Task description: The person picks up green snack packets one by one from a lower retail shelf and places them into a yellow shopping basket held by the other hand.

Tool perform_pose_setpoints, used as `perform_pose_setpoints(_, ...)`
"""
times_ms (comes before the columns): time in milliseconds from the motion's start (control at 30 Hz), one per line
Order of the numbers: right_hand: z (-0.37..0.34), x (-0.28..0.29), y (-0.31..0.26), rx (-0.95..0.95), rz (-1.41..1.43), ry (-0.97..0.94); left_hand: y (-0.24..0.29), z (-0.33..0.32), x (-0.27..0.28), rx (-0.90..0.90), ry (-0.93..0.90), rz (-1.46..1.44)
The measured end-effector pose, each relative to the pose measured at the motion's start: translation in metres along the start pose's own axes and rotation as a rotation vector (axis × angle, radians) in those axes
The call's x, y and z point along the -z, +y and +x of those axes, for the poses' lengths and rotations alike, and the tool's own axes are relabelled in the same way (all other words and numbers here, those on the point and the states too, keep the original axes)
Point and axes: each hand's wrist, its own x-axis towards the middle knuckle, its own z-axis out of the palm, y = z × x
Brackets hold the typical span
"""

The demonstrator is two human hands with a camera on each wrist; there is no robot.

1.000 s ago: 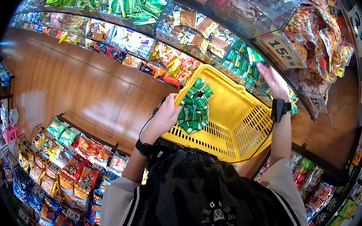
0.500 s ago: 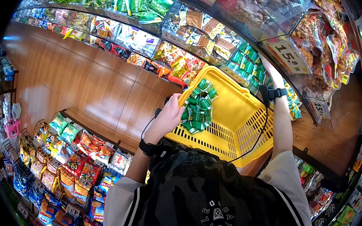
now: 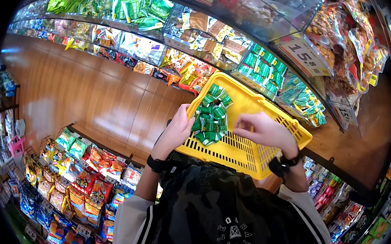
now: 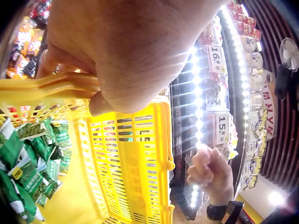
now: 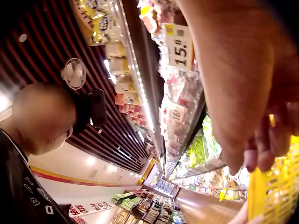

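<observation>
My left hand [image 3: 179, 129] grips the rim of a yellow plastic shopping basket [image 3: 244, 94] at its left end; the left wrist view shows the thumb bent over the edge. Inside, at that end, lies a pile of small green snack packets [image 3: 211, 120]. Above the slotted side of the basket hovers my right hand [image 3: 263, 130], its fingers loosely curled and no item showing between them. In the right wrist view those fingers [image 5: 266, 149] hang down near the basket's yellow edge.
Beyond the basket, a shelf bin [image 3: 263, 72] holds similar green packets. Clear bins of bagged snacks overhang at the upper right, with a price sign [image 3: 306, 55] on the front. Racks of bagged chips [image 3: 77, 179] stand at lower left, beside the wooden floor [image 3: 95, 93].
My right hand reached into the shelf beyond the basket, then came back toward me over the basket. The left hand has kept its grip on the rim.
</observation>
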Motion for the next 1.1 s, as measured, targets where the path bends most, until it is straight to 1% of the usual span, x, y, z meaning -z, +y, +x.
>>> perform_pose_setpoints(67, 0.031, -0.033, 0.065, -0.027, -0.068, 0.173, -0.001, -0.001, -0.001, -0.001, -0.006, 0.008)
perform_pose_setpoints(100, 0.049, -0.051, 0.116, -0.070, -0.035, 0.272, 0.000, 0.000, -0.001, 0.002, 0.001, 0.014)
perform_pose_setpoints(133, 0.065, -0.067, 0.152, -0.149, -0.189, 0.396, 0.001, -0.001, -0.001, -0.004, -0.002, 0.021)
perform_pose_setpoints(167, 0.085, -0.086, 0.198, -0.144, -0.188, 0.403, 0.002, -0.001, -0.001, 0.004, -0.002, 0.019)
perform_pose_setpoints(200, 0.105, -0.104, 0.241, -0.074, -0.203, 0.546, 0.003, -0.001, 0.001, 0.014, 0.002, 0.017)
perform_pose_setpoints(233, 0.118, -0.111, 0.261, 0.003, -0.215, 0.682, 0.002, 0.000, 0.001, 0.016, 0.012, 0.025)
perform_pose_setpoints(267, 0.122, -0.110, 0.255, 0.019, -0.209, 0.678, 0.001, 0.000, 0.001, 0.003, 0.008, 0.016)
perform_pose_setpoints(333, 0.127, -0.112, 0.241, -0.199, 0.126, 0.585, -0.002, -0.002, 0.000, -0.017, -0.002, 0.012)
perform_pose_setpoints(367, 0.132, -0.114, 0.236, -0.188, 0.131, 0.582, -0.002, -0.001, 0.001, -0.015, 0.006, 0.021)
perform_pose_setpoints(433, 0.128, -0.118, 0.228, -0.181, 0.030, 0.642, -0.002, -0.001, 0.000, -0.037, -0.005, 0.001)
perform_pose_setpoints(467, 0.126, -0.110, 0.222, -0.218, -0.117, 0.564, -0.004, 0.000, -0.001, -0.035, -0.001, 0.015)
perform_pose_setpoints(500, 0.123, -0.105, 0.216, -0.220, -0.120, 0.570, -0.006, 0.001, -0.002, -0.042, -0.003, 0.014)
perform_pose_setpoints(567, 0.117, -0.103, 0.205, -0.242, 0.233, 0.578, -0.008, 0.000, -0.003, -0.056, 0.009, 0.016)
perform_pose_setpoints(600, 0.111, -0.101, 0.200, -0.198, 0.183, 0.625, -0.008, 0.000, -0.002, -0.045, 0.001, 0.019)
perform_pose_setpoints(633, 0.105, -0.101, 0.203, -0.202, 0.180, 0.625, -0.008, -0.001, -0.002, -0.045, -0.001, 0.015)
perform_pose_setpoints(667, 0.098, -0.100, 0.212, -0.210, 0.113, 0.657, -0.005, -0.001, -0.002, -0.032, -0.007, 0.024)
perform_pose_setpoints(700, 0.092, -0.095, 0.198, -0.216, 0.044, 0.690, -0.005, 0.000, -0.001, -0.020, -0.013, 0.033)
perform_pose_setpoints(733, 0.077, -0.087, 0.187, -0.317, 0.109, 0.605, -0.004, 0.000, 0.000, -0.022, -0.012, 0.029)
perform_pose_setpoints(767, 0.058, -0.073, 0.153, -0.319, 0.104, 0.602, -0.004, 0.000, 0.000, -0.027, -0.014, 0.033)
perform_pose_setpoints(800, 0.038, -0.061, 0.120, -0.222, 0.220, 0.478, -0.004, 0.000, 0.001, -0.031, -0.017, 0.037)
perform_pose_setpoints(833, 0.022, -0.055, 0.098, -0.126, 0.334, 0.352, -0.004, -0.001, 0.002, -0.029, -0.016, 0.032)
perform_pose_setpoints(933, -0.009, -0.053, 0.078, 0.003, 0.792, 0.248, -0.004, 0.001, 0.003, -0.039, -0.031, 0.038)
perform_pose_setpoints(967, -0.015, -0.047, 0.073, -0.001, 0.787, 0.252, -0.005, 0.001, 0.004, -0.054, -0.036, 0.033)
perform_pose_setpoints(1033, -0.026, -0.032, 0.060, 0.099, 0.839, 0.370, -0.005, 0.001, 0.004, -0.072, -0.039, 0.023)
perform_pose_setpoints(1067, -0.028, -0.024, 0.047, 0.043, 0.809, 0.464, -0.003, 0.001, 0.005, -0.075, -0.044, 0.012)
perform_pose_setpoints(1100, -0.031, -0.013, 0.038, 0.034, 0.750, 0.538, -0.003, 0.001, 0.005, -0.078, -0.048, 0.002)
